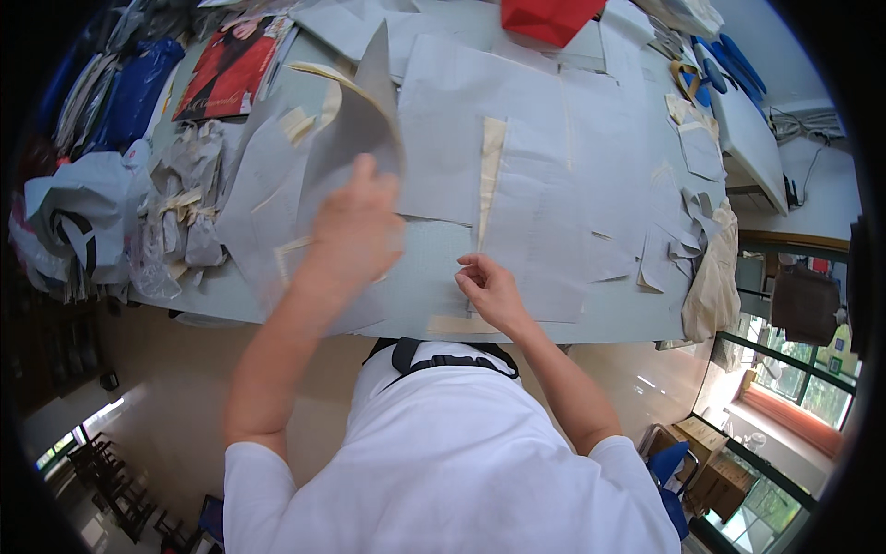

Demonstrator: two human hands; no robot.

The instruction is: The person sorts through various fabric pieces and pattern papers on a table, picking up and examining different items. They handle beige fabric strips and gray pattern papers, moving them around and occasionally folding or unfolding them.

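Observation:
Motion blurs my left hand [356,232], which overlaps the lower part of a curled grey paper sheet [360,128]. That sheet stands up from the table with its upper edges bent. Whether the fingers grip it, I cannot tell. Beneath and left of the hand lie more grey sheets [266,163] with cream strips. My right hand [493,291] hovers or rests by the near edge of a large flat grey sheet [536,215]. Its fingers are loosely curled, with nothing visible in them. A cream strip [491,166] runs along that sheet's left side.
The pale table [429,270] carries a red-covered magazine [232,66], a red object [550,21] and tied bundles of paper [190,201]. Plastic bags [83,211] crowd the left edge. Paper scraps [682,239] and a beige cloth bag [714,277] lie along the right edge.

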